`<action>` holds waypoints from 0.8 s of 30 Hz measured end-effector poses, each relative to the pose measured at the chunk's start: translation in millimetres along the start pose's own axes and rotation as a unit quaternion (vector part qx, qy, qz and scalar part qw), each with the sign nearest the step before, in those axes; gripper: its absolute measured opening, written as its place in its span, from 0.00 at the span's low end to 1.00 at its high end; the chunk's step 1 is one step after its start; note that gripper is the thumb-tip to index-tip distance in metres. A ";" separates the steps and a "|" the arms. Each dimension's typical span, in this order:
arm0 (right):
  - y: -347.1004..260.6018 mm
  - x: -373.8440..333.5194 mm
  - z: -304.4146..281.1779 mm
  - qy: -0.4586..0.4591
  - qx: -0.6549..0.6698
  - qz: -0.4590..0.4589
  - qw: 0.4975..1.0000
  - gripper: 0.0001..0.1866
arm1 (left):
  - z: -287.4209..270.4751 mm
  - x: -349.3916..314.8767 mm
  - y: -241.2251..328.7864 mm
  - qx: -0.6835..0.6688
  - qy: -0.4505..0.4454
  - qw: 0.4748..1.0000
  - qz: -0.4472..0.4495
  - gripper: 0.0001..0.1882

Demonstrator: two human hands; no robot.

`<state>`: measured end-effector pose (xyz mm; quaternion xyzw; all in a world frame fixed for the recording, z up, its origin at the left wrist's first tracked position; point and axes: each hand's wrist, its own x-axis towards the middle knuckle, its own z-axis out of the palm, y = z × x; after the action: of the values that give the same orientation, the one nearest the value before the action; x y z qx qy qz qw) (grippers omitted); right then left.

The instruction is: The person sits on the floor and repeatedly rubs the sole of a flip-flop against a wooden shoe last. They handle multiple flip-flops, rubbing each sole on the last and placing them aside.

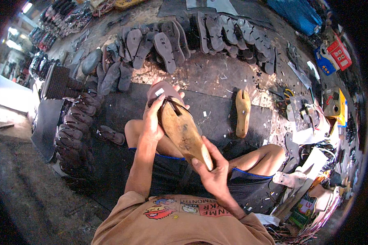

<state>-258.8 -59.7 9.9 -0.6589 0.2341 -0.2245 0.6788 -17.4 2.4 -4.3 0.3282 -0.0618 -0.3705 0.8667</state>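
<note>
The left hand (153, 122) clasps a brown flat sandal (170, 90), its dark strap crossing a tan, slotted wooden shoe last (182, 131). From the left thumb, the last slants down rightward into the right hand (214, 169), fingers gripping its narrow end.

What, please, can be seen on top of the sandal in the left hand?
On the sandal, a small white label shows near its far end. A wooden last overlaps its nearer part; the surface beneath is covered.
</note>
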 end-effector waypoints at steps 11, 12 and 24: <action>2.1 -0.2 -2.8 0.064 -0.143 -0.077 0.985 0.30 | 5.9 5.5 -0.7 0.064 -0.035 0.996 -0.049 0.37; 11.9 -0.4 10.9 0.102 -0.184 -0.079 0.974 0.29 | 10.0 -0.7 -21.0 0.112 -0.047 0.992 -0.039 0.39; 41.6 16.6 3.0 0.020 -0.090 -0.047 0.995 0.29 | -42.7 -37.6 -59.3 0.057 0.076 0.995 -0.028 0.29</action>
<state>-244.0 -66.2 -32.0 -0.7230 0.2354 -0.2472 0.6006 -65.1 20.2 -68.8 0.4063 -0.0073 -0.3642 0.8380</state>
